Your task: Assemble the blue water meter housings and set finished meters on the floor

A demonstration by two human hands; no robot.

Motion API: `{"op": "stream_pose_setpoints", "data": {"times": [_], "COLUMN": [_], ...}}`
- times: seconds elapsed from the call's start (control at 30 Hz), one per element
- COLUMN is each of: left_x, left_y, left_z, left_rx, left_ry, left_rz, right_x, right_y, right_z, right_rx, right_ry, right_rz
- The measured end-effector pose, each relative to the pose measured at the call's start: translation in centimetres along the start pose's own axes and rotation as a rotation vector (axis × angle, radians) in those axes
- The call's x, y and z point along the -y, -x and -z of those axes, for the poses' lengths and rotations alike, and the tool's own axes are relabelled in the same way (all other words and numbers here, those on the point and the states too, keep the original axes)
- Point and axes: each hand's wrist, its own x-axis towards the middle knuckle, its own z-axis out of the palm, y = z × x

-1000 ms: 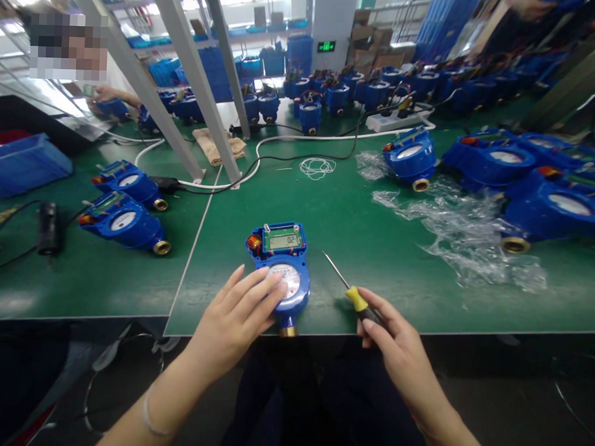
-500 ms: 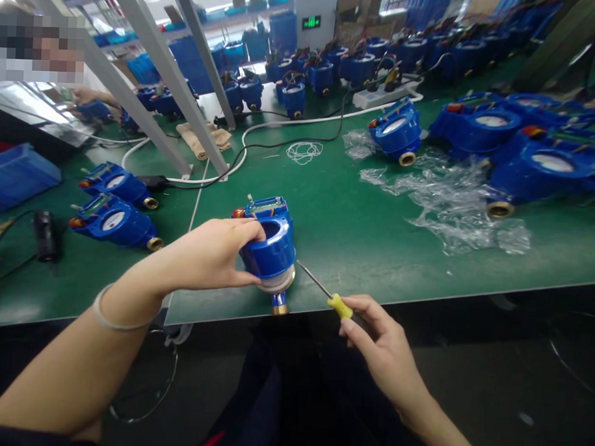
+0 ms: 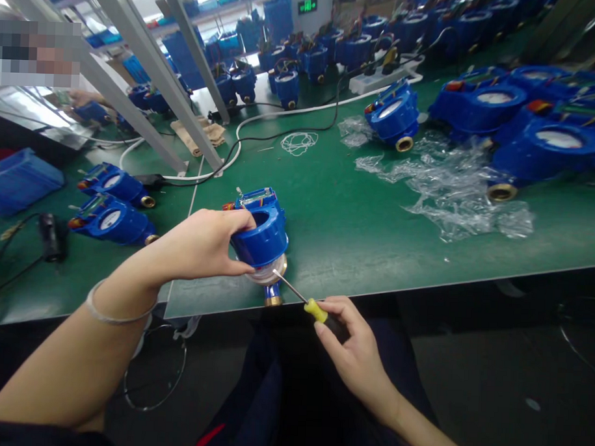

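A blue meter housing [image 3: 262, 242] stands at the front edge of the green table, over a clear ring-shaped part and a brass-ended fitting [image 3: 273, 300]. My left hand [image 3: 206, 242] grips the housing from the left, fingers over its round opening and thumb low on its side. My right hand [image 3: 349, 338] is closed on a screwdriver [image 3: 316, 311] with a yellow and black handle. The screwdriver's tip is at the clear part just under the housing; whether it touches cannot be made out.
Two blue meters [image 3: 113, 220] lie at the left, near a black tool [image 3: 52, 237] and a blue bin [image 3: 23, 179]. Plastic wrap [image 3: 445, 195] and more meters [image 3: 554, 144] are at the right. Metal posts [image 3: 151, 68], a cable and a power strip stand behind. A person is at far left.
My right hand has moved left with the screwdriver, whose tip has gone from beside the housing to the clear part below it. The whole view has shifted slightly.
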Motion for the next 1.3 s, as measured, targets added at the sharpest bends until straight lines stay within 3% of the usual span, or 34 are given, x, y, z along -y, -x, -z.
{"op": "stream_pose_setpoints", "data": {"times": [0.17, 0.33, 0.4, 0.5, 0.6, 0.87, 1.13, 1.3], "left_x": [-0.3, -0.5, -0.5, -0.5, -0.5, -1.0, -1.4, -1.9], "left_y": [0.2, 0.3, 0.2, 0.0, -0.2, -0.6, -0.9, -0.9], "left_z": [-0.3, -0.5, -0.5, -0.2, 0.4, 1.3, 0.9, 0.7], "left_rx": [-0.020, -0.038, -0.041, -0.033, 0.020, 0.080, 0.045, 0.014], "left_ry": [-0.010, -0.025, -0.034, -0.043, -0.013, -0.067, -0.150, -0.191], "left_rz": [0.030, 0.017, 0.014, 0.009, 0.010, 0.018, 0.047, 0.090], "right_x": [0.0, 1.8, 2.0, 1.2, 0.5, 1.3, 2.2, 2.7], "right_y": [0.2, 0.2, 0.2, 0.3, 0.5, -0.6, -0.8, -0.6], "right_z": [-1.0, 0.3, 0.9, 1.0, 0.8, 0.9, -0.9, -0.8], "right_rx": [-0.104, -0.361, -0.311, -0.155, -0.097, -0.135, -0.122, -0.212], "right_ry": [-0.026, 0.069, 0.122, 0.180, 0.213, 0.409, 0.588, 0.586], "right_rz": [0.063, 0.402, 0.409, 0.285, 0.256, 0.431, 0.561, 0.649]}}
